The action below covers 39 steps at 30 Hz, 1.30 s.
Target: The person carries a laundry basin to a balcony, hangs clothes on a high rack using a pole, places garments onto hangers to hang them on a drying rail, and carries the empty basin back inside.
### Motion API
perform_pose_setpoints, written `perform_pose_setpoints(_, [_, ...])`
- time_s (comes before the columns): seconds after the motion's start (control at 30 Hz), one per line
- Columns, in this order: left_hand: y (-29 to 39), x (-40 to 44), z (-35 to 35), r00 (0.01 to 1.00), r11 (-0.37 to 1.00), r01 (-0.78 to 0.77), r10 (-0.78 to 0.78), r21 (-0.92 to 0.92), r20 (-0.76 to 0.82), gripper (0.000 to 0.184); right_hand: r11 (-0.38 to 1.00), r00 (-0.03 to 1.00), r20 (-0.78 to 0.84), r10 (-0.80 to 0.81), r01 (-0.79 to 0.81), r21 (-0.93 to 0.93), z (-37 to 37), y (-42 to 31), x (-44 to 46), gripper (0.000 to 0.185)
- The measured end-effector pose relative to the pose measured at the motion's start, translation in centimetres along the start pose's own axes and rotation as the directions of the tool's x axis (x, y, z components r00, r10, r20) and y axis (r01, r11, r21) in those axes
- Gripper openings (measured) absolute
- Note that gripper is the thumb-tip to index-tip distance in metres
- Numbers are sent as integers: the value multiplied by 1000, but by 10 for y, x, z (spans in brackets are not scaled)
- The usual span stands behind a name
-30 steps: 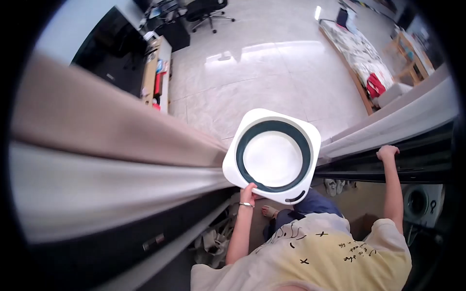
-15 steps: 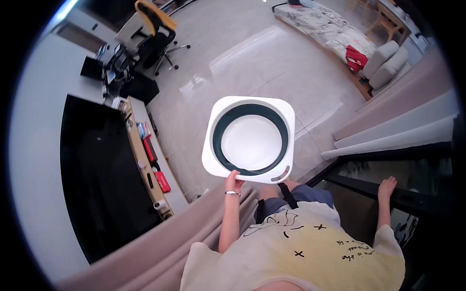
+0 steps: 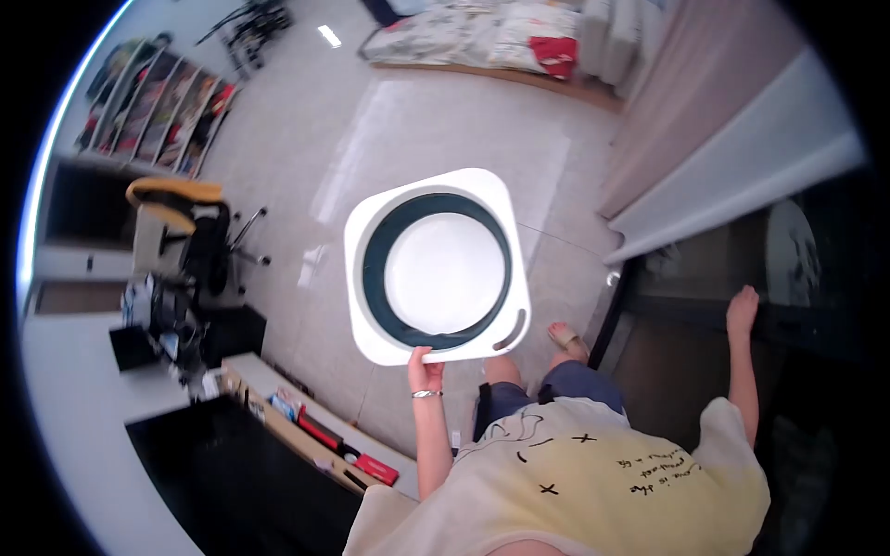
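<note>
A white square-rimmed wash basin [image 3: 375,338] with a dark green band inside hangs in front of me, its white bottom bare. My left hand [image 3: 425,372], with a silver bracelet at the wrist, grips the near rim, thumb on top and fingers beneath. A slot handle shows in the basin's near right corner. Off to the right, my right hand [image 3: 743,312] is closed beside the dark glass door [image 3: 686,315]. Whatever its fingers hold, if anything, is lost against the dark background.
Pale curtains [image 3: 705,167] hang at the right. A low cabinet [image 3: 311,426] and a black television [image 3: 232,473] stand at lower left. Farther left are a yellow-backed office chair [image 3: 181,192] and a shelf rack [image 3: 162,116]. A low bed [image 3: 454,42] lies across the grey floor [image 3: 417,111].
My view has turned to the right, and I have moved forward past the left curtain. The basin stays in my left hand. My right hand sits higher in view, farther along the dark door.
</note>
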<state>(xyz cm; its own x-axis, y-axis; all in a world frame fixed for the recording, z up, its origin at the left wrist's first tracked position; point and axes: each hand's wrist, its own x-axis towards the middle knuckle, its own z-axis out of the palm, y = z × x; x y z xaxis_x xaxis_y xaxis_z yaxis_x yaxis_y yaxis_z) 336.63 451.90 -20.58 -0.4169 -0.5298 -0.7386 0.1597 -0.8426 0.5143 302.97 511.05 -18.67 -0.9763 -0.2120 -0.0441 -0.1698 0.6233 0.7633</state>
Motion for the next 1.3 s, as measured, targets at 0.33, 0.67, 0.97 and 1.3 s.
perform_pose_setpoints(0.33, [86,58,-9,992,944,65,-97,322,83,14,986,919,370,140,-94,-140,-48,-35,-116,26])
perform_pose_setpoints(0.67, [69,35,64,920,811,133,-314,569,233,10,298,681,155,716,-499,814,-209,8,-231,13])
perform_pose_setpoints(0.97, [3,-33,130,763,609,183,-583,772,279,15,169,409,82,909,-542,823,-241,24,-378,11])
perform_pose_setpoints(1.3, [3,-80,225,566,464,52,-743,884,357,20,47,233,213,949,-772,634,-281,24,-480,5])
